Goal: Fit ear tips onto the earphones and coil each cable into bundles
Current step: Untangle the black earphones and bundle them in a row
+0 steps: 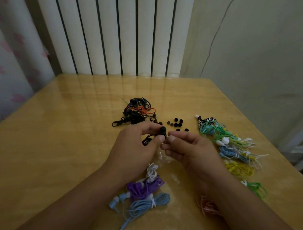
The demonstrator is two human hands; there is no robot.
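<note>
My left hand (136, 142) pinches a black earbud (163, 130) between thumb and fingers, and its dark cable (146, 140) loops out under the palm. My right hand (189, 148) meets it at the fingertips, thumb and forefinger pinched against the same earbud. Whether an ear tip sits between those fingers is hidden. Several loose black ear tips (177, 123) lie just beyond the hands. A tangle of black and orange earphones (135, 113) lies behind them.
Coiled bundles in green, white, blue and yellow (234, 147) line the right side of the wooden table (56, 135). Purple, white and light blue bundles (147, 191) lie between my forearms; a pink one (207, 206) sits under my right arm. A radiator stands behind the table.
</note>
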